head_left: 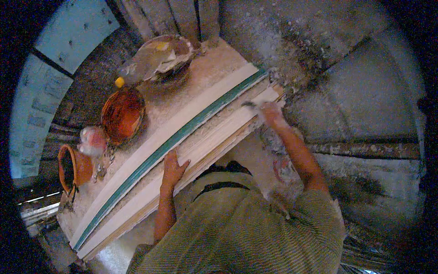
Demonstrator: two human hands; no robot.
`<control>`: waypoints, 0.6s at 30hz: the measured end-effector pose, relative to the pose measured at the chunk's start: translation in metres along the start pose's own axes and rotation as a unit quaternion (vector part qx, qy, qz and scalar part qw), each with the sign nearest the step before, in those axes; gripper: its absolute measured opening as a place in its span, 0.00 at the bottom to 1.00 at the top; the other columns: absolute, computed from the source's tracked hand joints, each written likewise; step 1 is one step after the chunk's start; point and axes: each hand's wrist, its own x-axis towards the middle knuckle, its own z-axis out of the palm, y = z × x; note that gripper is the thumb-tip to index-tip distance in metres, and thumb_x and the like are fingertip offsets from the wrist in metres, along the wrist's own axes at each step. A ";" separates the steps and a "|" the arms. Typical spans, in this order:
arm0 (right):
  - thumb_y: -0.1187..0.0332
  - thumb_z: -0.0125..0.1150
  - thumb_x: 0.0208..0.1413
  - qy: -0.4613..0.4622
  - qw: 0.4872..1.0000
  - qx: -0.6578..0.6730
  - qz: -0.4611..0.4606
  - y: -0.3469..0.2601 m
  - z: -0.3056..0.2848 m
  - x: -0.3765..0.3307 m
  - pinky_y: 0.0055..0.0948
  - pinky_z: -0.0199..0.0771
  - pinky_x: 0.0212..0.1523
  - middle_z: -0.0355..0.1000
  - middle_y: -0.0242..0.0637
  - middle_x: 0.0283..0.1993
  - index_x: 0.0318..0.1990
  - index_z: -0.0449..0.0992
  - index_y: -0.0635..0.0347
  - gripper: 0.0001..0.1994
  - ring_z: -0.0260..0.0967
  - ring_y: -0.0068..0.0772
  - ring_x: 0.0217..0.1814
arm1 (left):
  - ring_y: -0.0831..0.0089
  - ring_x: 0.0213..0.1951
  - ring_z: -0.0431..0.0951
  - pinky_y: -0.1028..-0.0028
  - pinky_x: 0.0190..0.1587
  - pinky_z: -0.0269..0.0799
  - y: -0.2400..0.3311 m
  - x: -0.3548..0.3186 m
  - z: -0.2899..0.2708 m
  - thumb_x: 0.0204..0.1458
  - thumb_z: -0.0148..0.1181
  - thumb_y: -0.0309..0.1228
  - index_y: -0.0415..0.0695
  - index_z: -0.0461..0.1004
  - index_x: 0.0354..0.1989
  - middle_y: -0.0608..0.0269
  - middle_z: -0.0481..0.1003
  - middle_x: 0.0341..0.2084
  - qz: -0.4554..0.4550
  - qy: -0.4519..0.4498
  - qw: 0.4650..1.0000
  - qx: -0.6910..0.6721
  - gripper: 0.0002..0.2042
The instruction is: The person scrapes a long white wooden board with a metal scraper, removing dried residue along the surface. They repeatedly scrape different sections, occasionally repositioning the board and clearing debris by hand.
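Left hand (pixel 173 170) rests flat, fingers released, on the board (pixel 200 141); right hand (pixel 270 112) apparently grips a scraper (pixel 250 104). Orange bowl (pixel 122 115) stands on the far counter (pixel 214 64).

Long pale wooden boards (pixel 182 150) stacked on dusty workbench (pixel 200 73); round orange bowl (pixel 122 115) behind them; left hand (pixel 173 168) on stack, right hand (pixel 270 112) at far right end.

We are in a rough workshop, by the look of it. Beyond our left hand (pixel 173 168), pressed flat on long pale boards (pixel 200 141), the dust-caked workbench (pixel 200 75) carries an orange bowl (pixel 122 115) and a crusted basin (pixel 157 57). Past our right hand (pixel 270 112), white splatter covers the grey floor (pixel 365 96). An orange bucket (pixel 73 169) hangs further left.
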 end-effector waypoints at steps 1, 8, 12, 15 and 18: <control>0.65 0.50 0.56 -0.123 0.988 0.071 0.054 0.043 0.023 -0.003 0.46 0.71 0.42 0.74 0.41 0.43 0.47 0.74 0.56 0.14 0.72 0.40 0.45 | 0.45 0.60 0.62 0.58 0.65 0.54 0.005 0.010 0.006 0.46 0.67 0.41 0.33 0.61 0.60 0.38 0.64 0.57 0.008 0.009 1.000 -0.001 0.36; 0.66 0.50 0.55 -0.139 0.978 0.154 0.014 0.082 0.118 -0.022 0.44 0.71 0.41 0.75 0.40 0.42 0.47 0.74 0.57 0.14 0.73 0.40 0.44 | 0.45 0.60 0.62 0.56 0.65 0.55 0.061 0.049 0.033 0.44 0.69 0.41 0.38 0.60 0.62 0.41 0.66 0.56 0.011 -0.032 0.999 0.020 0.38; 0.67 0.51 0.54 -0.181 0.976 0.120 -0.019 0.089 0.131 -0.036 0.43 0.71 0.41 0.75 0.38 0.42 0.45 0.75 0.57 0.13 0.73 0.40 0.43 | 0.44 0.60 0.62 0.55 0.64 0.56 0.096 0.073 0.062 0.46 0.68 0.40 0.39 0.61 0.62 0.41 0.66 0.55 -0.016 0.028 0.999 0.039 0.36; 0.65 0.54 0.54 -0.259 0.937 0.231 0.038 0.142 0.109 -0.030 0.41 0.71 0.42 0.76 0.37 0.41 0.43 0.77 0.57 0.12 0.73 0.39 0.44 | 0.45 0.59 0.63 0.55 0.63 0.56 0.123 0.080 0.083 0.49 0.66 0.38 0.40 0.62 0.62 0.42 0.66 0.55 -0.070 0.132 0.988 0.031 0.33; 0.61 0.60 0.54 -0.274 0.803 0.518 0.112 0.208 0.079 -0.008 0.36 0.72 0.45 0.77 0.37 0.41 0.44 0.78 0.58 0.14 0.74 0.37 0.45 | 0.50 0.55 0.66 0.58 0.60 0.60 0.155 0.087 0.105 0.52 0.64 0.38 0.40 0.65 0.59 0.47 0.68 0.53 -0.156 0.195 0.965 -0.079 0.28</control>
